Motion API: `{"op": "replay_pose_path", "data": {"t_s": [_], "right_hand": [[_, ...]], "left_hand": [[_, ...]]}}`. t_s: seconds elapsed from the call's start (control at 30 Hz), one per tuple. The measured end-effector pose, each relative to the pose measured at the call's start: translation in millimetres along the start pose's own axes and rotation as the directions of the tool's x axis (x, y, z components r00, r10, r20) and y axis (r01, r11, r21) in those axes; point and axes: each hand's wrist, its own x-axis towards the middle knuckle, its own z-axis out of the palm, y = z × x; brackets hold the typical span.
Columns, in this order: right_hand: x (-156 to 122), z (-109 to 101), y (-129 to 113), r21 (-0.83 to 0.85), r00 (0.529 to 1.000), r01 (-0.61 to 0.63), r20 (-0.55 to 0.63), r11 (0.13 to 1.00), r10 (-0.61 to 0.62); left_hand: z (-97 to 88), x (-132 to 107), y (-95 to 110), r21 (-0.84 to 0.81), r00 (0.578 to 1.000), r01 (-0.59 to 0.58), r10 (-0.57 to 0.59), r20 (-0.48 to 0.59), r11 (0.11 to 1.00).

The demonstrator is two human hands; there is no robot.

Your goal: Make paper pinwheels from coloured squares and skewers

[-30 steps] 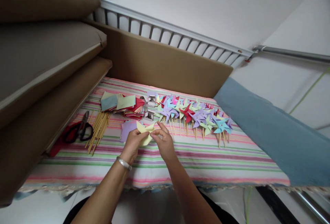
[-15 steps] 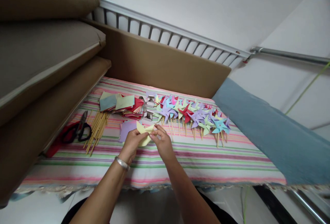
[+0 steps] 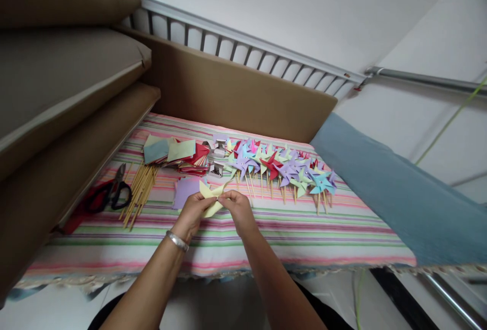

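A pale yellow paper pinwheel [image 3: 213,209], its blades folded in, is held just above the striped cloth. My left hand [image 3: 193,212] grips it from the left, thumb at its centre. From the right, my right hand [image 3: 239,208] is closed with thumb and fingertips meeting at that same centre; whether a small pin is pinched there is too small to tell. Purple paper squares [image 3: 185,191] lie just behind my left hand. Beyond my right hand, finished pinwheels [image 3: 288,172] in several colours lie on thin wooden sticks.
Left of the hands are loose wooden sticks [image 3: 140,192] and black-handled scissors [image 3: 114,192] over something red. Stacked coloured paper [image 3: 181,150] and small open boxes [image 3: 216,169] lie further back. Brown-grey cushions [image 3: 72,76] rise at left; a brown board [image 3: 236,94] stands behind.
My right fingers have closed in on the pinwheel's centre, where they were more raised and spread before. The view has shifted slightly.
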Motion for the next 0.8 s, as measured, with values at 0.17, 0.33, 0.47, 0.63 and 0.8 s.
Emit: {"op": "replay_pose_path", "data": {"t_s": [0.17,0.33,0.47,0.63,0.8], "right_hand": [[1,4,-5,0.060,0.998,-0.065,-0.014,0.996,0.066],[1,6,-11,0.105,0.994,-0.107,-0.012,0.989,0.108],[0,6,-13,0.130,0.993,-0.120,-0.004,0.984,0.122],[0,8,-13,0.146,0.993,-0.121,0.003,0.982,0.122],[0,10,-12,0.151,0.994,-0.113,0.008,0.982,0.113]], "left_hand": [[-0.8,1,0,-0.023,1.000,-0.001,0.001,0.010,1.000],[-5.0,2,2,-0.016,0.997,0.026,-0.025,0.079,1.000],[-7.1,2,2,-0.014,0.996,0.030,-0.029,0.080,0.999],[-7.4,0,1,-0.024,0.997,0.025,-0.023,0.068,0.999],[-6.2,-2,3,-0.052,0.995,0.040,-0.036,0.090,0.998]]}}
